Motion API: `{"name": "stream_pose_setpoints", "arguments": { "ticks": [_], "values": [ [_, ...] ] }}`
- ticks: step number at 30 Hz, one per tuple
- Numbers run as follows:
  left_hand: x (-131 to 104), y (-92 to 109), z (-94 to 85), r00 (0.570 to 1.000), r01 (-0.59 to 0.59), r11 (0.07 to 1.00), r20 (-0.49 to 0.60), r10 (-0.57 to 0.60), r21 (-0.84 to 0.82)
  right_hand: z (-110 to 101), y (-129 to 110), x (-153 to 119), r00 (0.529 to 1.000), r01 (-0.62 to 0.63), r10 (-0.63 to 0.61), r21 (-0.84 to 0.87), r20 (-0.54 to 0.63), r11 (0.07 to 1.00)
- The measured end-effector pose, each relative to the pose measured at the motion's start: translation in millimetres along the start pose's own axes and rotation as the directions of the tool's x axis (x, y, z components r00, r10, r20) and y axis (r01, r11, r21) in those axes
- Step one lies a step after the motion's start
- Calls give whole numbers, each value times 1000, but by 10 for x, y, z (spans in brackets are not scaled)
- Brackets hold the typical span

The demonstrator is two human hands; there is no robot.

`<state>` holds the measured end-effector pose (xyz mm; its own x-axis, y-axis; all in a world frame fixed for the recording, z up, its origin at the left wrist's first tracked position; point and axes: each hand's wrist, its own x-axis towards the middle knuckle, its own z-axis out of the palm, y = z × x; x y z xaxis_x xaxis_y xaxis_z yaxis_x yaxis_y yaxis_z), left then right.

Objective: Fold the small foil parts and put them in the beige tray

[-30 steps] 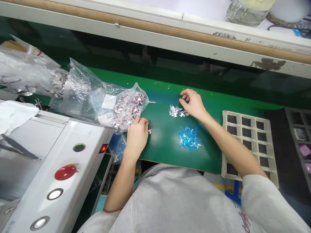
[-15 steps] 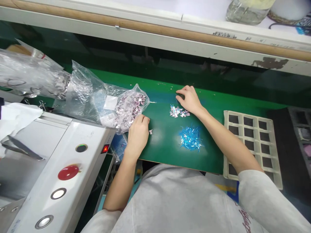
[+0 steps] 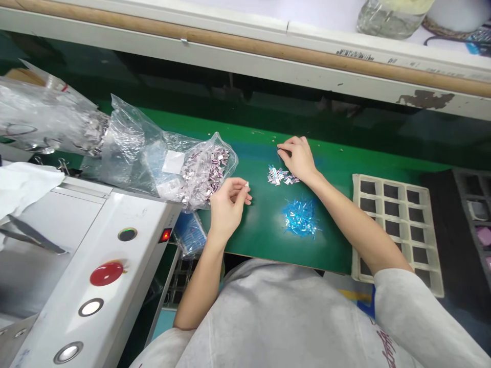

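My left hand (image 3: 229,204) is raised just right of the clear plastic bag (image 3: 149,153), thumb and forefinger pinched on a small pale piece (image 3: 247,184). Many small silvery-pink pieces (image 3: 217,161) fill the bag's mouth. My right hand (image 3: 299,157) is over the green table (image 3: 257,230), its thumb and forefinger pressed together; whatever is between them is too small to make out. Below its wrist lies a small pile of silvery-pink and blue pieces (image 3: 280,176). Nearer my body is a heap of thin, shiny blue strips (image 3: 301,218).
A white machine (image 3: 126,266) with a red button (image 3: 106,273) stands at left. On the right lies a cream tray (image 3: 402,191) with square openings, beside a dark tray (image 3: 473,204). A shelf (image 3: 245,61) runs across the back. A blue packet (image 3: 190,232) sits below the bag.
My left hand has lifted a small pale piece from the table by the bag and moved slightly right, turning its fingers up. My right hand has barely moved.
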<state>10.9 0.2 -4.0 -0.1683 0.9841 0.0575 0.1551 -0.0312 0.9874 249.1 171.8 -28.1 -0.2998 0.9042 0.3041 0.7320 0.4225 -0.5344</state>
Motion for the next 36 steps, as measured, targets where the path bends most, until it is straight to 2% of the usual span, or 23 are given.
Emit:
{"name": "stream_pose_setpoints", "arguments": {
  "ticks": [3,6,9,11,12,15,18,22,26,36],
  "values": [
    [-5,-6,71,1000,30,995,6,-30,-100,11,-21,6,1000,-18,18,5,-24,1000],
    [-6,-8,119,999,47,991,18,-45,-124,-24,-83,-3,999,-36,36,13,-28,999],
    [-5,-5,160,999,50,989,24,-47,-143,-134,-251,-92,999,-23,25,60,-43,998],
    [-5,-4,186,998,58,987,29,-54,-151,-233,-426,-212,999,-9,14,153,-33,988],
    [-7,-6,198,998,63,986,30,-59,-152,-281,-524,-285,1000,-10,11,232,0,973],
    [-21,-23,229,997,74,986,40,-69,-151,-379,-791,-502,980,-47,-52,475,194,878],
    [-42,-59,245,997,67,987,46,-61,-146,-384,-932,-639,957,-71,-103,562,271,824],
    [-61,-111,251,998,49,990,32,-45,-133,-321,-935,-665,954,-98,-92,586,286,804],
    [-65,-137,256,999,33,988,27,-29,-148,-287,-918,-646,955,-72,-117,594,273,801],
    [-78,-140,261,999,30,989,48,-23,-145,-249,-885,-669,964,-26,-119,536,236,844]
  ]
}}
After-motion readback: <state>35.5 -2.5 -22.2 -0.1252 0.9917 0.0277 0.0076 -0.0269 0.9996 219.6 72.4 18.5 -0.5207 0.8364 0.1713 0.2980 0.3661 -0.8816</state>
